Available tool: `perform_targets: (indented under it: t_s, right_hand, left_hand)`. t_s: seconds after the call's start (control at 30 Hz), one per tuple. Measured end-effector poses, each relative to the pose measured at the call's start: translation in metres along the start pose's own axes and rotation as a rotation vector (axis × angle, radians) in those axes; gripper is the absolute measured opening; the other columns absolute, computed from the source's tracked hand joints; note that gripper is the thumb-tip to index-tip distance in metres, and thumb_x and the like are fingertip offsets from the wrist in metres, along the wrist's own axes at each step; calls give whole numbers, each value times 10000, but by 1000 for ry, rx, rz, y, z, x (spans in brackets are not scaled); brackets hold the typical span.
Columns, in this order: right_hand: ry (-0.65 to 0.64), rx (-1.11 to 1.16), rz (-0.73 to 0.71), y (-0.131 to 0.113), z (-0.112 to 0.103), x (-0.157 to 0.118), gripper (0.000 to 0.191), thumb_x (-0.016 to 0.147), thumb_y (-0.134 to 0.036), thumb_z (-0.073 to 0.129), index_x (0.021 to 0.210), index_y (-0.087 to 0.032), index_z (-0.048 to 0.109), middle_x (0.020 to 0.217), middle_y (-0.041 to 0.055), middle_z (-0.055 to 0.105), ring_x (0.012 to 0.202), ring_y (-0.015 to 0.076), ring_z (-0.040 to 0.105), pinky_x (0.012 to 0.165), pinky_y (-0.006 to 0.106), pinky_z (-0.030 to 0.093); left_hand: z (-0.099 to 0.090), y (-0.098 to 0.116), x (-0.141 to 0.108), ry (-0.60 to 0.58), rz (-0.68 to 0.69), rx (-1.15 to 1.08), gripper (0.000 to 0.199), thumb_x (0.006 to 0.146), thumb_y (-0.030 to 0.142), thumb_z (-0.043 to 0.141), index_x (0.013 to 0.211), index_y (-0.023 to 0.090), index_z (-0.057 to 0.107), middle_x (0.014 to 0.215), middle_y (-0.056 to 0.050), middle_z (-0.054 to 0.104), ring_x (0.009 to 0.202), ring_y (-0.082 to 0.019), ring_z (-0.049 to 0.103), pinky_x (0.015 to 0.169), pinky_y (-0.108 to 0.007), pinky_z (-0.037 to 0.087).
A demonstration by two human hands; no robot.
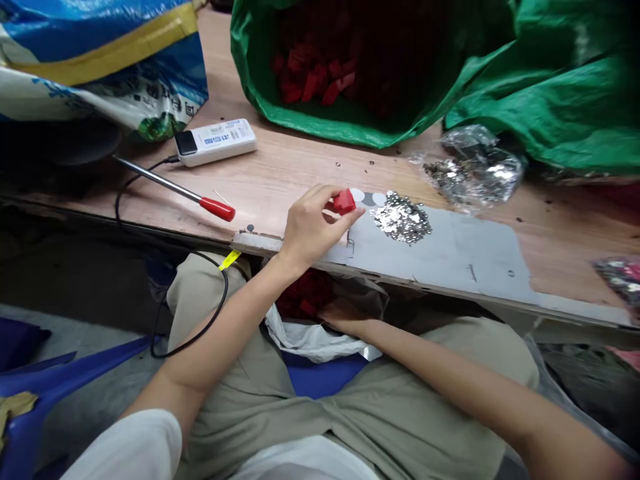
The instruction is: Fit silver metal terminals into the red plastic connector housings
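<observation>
Shirt (305, 460): nearside of bag (313, 341). My left hand (311, 228): beyond bag, pinching red block (344, 201). Right hand (343, 315): inside, finger state indeterminable.

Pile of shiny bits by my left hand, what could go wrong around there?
The loose pile of shiny bits sits close to your left hand, which is pinching a red piece, so a brush of the fingers might scatter some. The black cable loops down beside your left forearm; an arm movement could snag it and tug the white device on the table.
</observation>
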State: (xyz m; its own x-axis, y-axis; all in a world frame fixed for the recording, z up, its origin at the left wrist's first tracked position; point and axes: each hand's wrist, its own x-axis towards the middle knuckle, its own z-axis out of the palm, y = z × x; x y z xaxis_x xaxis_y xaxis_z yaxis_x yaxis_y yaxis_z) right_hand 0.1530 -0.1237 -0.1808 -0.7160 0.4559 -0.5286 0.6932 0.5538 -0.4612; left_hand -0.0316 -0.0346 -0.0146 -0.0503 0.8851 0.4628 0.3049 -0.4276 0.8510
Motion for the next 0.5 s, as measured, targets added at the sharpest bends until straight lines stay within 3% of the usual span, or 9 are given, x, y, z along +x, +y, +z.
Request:
perform_targets:
  t_s: [0.17,0.27,0.4,0.5]
  right_hand:
    - [-18,40,-42,-2,-8,-5,71,914,-176,649,948,-169,711,988,58,723,934,210,669,891,374,518]
    - [52,66,9,-8,-23,-14,149,840,-100,622,914,-168,732,946,91,745,854,229,671,793,331,506]
    - [144,143,39,-32,-57,-46,164,800,-112,580,828,-184,725,808,45,739,687,183,642,651,262,473]
    - [205,266,-31,-60,-95,-80,169,741,-93,582,775,-203,706,821,-1,736,704,139,639,662,210,465]
  left_hand:
    - [0,0,0,-8,-10,-40,190,833,300,743,946,165,672,939,-40,675,795,-127,676,664,-197,594]
    - [0,3,1,-14,-37,-68,190,834,299,736,958,168,675,956,-41,670,812,-130,674,694,-214,603]
    - [-1,6,2,-4,-126,-153,176,824,281,707,950,174,647,954,-43,657,870,-149,662,735,-243,608]
    - [-3,10,3,-17,-287,-366,114,824,212,615,929,183,581,903,-26,659,817,-144,672,693,-251,600]
